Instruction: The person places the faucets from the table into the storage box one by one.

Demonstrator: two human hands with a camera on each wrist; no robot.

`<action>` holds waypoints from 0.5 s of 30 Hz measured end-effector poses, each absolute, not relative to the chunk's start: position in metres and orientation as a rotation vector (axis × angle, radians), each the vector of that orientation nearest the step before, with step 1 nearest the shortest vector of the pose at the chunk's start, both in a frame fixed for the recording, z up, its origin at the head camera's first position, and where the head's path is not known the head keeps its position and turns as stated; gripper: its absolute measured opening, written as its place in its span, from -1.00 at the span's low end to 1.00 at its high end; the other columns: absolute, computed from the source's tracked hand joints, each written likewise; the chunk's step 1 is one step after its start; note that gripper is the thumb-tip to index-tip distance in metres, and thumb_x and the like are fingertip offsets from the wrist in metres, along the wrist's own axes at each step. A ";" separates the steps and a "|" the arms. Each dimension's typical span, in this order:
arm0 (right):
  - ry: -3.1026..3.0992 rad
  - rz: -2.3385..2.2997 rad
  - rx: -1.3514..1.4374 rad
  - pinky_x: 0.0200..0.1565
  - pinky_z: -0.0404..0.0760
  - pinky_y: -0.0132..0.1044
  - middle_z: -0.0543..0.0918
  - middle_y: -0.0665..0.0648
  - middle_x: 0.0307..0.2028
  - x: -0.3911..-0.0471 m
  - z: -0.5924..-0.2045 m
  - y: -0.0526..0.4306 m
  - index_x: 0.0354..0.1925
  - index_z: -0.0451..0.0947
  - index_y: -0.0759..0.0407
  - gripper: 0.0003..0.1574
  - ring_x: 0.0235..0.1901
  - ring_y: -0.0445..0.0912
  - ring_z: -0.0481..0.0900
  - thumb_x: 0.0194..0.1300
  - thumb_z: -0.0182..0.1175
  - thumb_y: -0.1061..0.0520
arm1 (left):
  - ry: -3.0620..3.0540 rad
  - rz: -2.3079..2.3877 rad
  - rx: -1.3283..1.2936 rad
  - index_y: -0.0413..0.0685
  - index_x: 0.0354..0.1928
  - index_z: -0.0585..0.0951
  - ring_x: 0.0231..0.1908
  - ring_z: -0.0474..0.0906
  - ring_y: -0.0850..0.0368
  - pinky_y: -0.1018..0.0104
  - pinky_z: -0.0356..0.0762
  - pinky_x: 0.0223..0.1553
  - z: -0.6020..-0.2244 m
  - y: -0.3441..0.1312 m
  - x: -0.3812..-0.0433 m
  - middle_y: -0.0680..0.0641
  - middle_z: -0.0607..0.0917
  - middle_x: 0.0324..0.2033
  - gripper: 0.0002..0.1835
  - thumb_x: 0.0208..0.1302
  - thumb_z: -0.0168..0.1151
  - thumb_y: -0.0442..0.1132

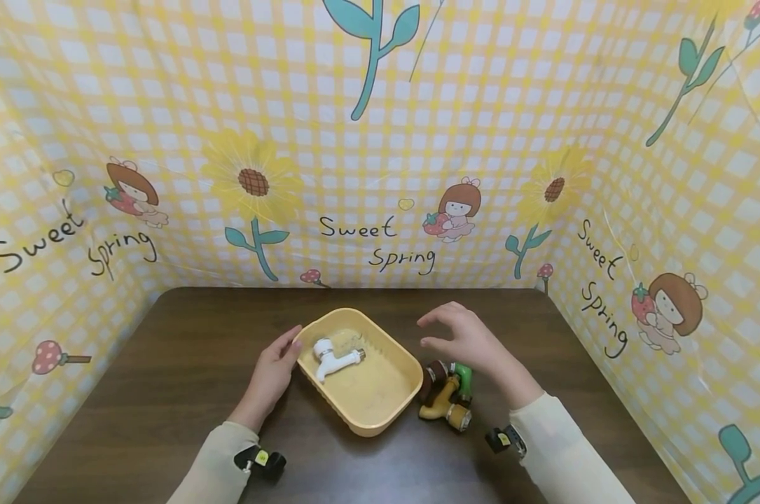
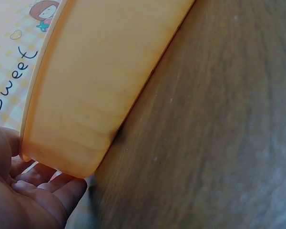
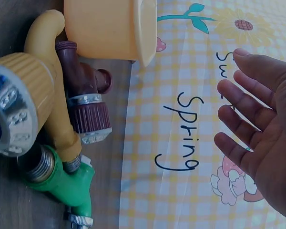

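My left hand [image 1: 271, 378] grips the left rim of a yellow plastic basket [image 1: 380, 399], thumb at the rim and fingers along the outer wall. Inside the basket, toward its left, lies a white tap [image 1: 337, 362] with a metal end. My right hand [image 1: 471, 343] is raised just right of the basket, holding nothing; its fingers are spread and gently bent in the right wrist view. Below it, by the basket's right side, three taps lie in a cluster: a yellow one [image 3: 61, 95], a maroon one [image 3: 81, 71] and a green one [image 3: 71, 188] with a threaded end.
Everything lies on a dark brown wooden table [image 1: 165, 392]. A yellow checked cloth [image 1: 380, 154] with flowers and lettering hangs behind the table and along both sides. A black wrist device [image 1: 260, 458] is strapped at each sleeve.
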State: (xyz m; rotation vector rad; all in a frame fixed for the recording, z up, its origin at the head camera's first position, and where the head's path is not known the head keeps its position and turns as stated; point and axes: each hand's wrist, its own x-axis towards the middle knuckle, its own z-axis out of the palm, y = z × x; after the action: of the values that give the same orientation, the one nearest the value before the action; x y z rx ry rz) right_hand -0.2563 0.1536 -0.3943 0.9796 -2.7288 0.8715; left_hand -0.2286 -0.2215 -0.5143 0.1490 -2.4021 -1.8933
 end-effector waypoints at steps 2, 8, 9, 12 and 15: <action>-2.723 0.879 0.970 0.16 0.58 -0.01 0.72 -0.06 0.00 -0.255 -0.394 0.157 0.02 0.71 -0.03 -0.65 0.10 -0.09 0.55 0.26 0.47 0.02 | -2.399 -1.894 0.142 -0.07 0.53 0.33 0.45 0.30 -0.03 0.08 0.35 0.40 -0.515 -0.221 -0.229 -0.17 0.36 0.49 -0.48 0.63 0.00 -0.13; -2.694 0.881 0.962 0.17 0.58 0.03 0.73 -0.07 -0.02 -0.251 -0.396 0.166 0.01 0.71 0.00 -0.65 0.10 -0.07 0.56 0.26 0.48 0.03 | -2.403 -1.888 0.135 -0.07 0.54 0.32 0.46 0.29 -0.04 0.08 0.33 0.41 -0.515 -0.222 -0.229 -0.17 0.36 0.50 -0.47 0.63 -0.01 -0.12; -2.691 0.881 0.959 0.17 0.58 0.03 0.73 -0.07 -0.03 -0.251 -0.397 0.167 0.01 0.71 0.00 -0.65 0.10 -0.07 0.56 0.26 0.48 0.03 | -2.405 -1.886 0.141 -0.05 0.53 0.33 0.47 0.28 -0.03 0.06 0.31 0.43 -0.515 -0.222 -0.229 -0.15 0.36 0.50 -0.47 0.63 -0.01 -0.11; -2.683 0.903 0.945 0.18 0.58 0.03 0.72 -0.09 -0.02 -0.250 -0.400 0.172 0.02 0.71 -0.02 -0.65 0.11 -0.08 0.57 0.26 0.48 0.04 | -2.414 -1.876 0.141 -0.04 0.54 0.32 0.49 0.25 -0.06 0.01 0.27 0.46 -0.514 -0.222 -0.229 -0.15 0.35 0.51 -0.47 0.64 -0.01 -0.10; -2.676 0.917 0.935 0.18 0.58 0.03 0.72 -0.10 -0.02 -0.250 -0.403 0.177 0.02 0.71 -0.04 -0.64 0.11 -0.09 0.57 0.25 0.49 0.05 | -2.418 -1.868 0.152 -0.04 0.54 0.33 0.49 0.25 -0.06 0.01 0.26 0.47 -0.513 -0.221 -0.228 -0.15 0.35 0.51 -0.47 0.64 -0.01 -0.10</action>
State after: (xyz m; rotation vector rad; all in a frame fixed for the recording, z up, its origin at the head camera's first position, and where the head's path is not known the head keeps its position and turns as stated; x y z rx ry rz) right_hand -0.2501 0.1766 -0.4029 0.9350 -2.6761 0.9166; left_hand -0.2277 -0.2213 -0.5134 0.1523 -2.4183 -1.8682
